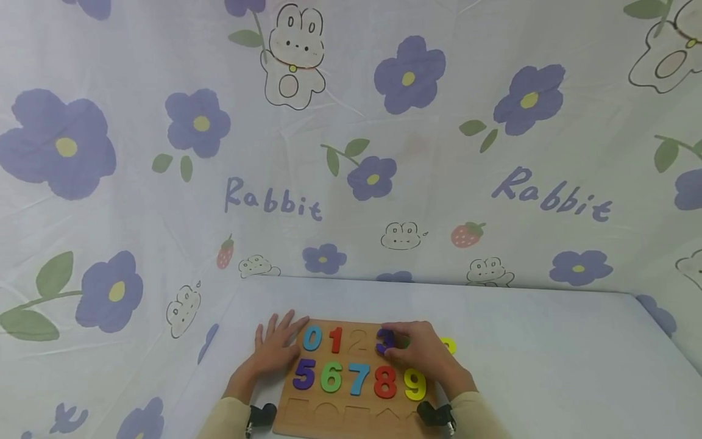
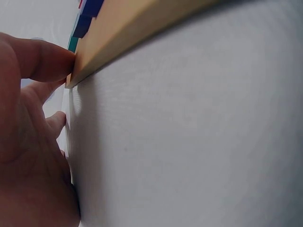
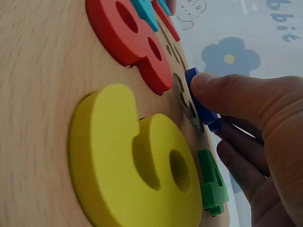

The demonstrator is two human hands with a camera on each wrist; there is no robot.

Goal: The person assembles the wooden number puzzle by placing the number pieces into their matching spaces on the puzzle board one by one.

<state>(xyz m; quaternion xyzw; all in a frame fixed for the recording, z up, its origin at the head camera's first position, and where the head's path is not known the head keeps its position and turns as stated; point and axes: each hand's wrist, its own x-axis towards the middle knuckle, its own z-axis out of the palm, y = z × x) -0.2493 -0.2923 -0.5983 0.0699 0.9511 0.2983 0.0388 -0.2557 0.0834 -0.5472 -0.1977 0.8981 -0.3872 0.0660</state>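
My right hand (image 1: 425, 350) pinches a purple number 3 (image 1: 384, 341) between thumb and fingers. In the right wrist view this number 3 (image 3: 201, 101) stands tilted just above its 3-shaped recess (image 3: 183, 97). The wooden number puzzle board (image 1: 323, 413) lies on the table. At its upper left edge rests my left hand (image 1: 274, 350), fingers spread; in the left wrist view the thumb (image 2: 49, 61) touches the board's side (image 2: 128, 40). The 2-shaped recess (image 1: 358, 341) holds no piece. A green 4 (image 3: 213, 184) sits in the board beside my right fingers, mostly hidden in the head view.
A yellow piece (image 1: 448, 346), partly hidden by my right hand, lies right of the board. Blue 0 (image 1: 312, 338), red 1 (image 1: 336, 339) and a lower row from purple 5 (image 1: 304, 374) to yellow 9 (image 1: 415, 385) sit in the board. A patterned curtain hangs behind the white table (image 1: 548, 366).
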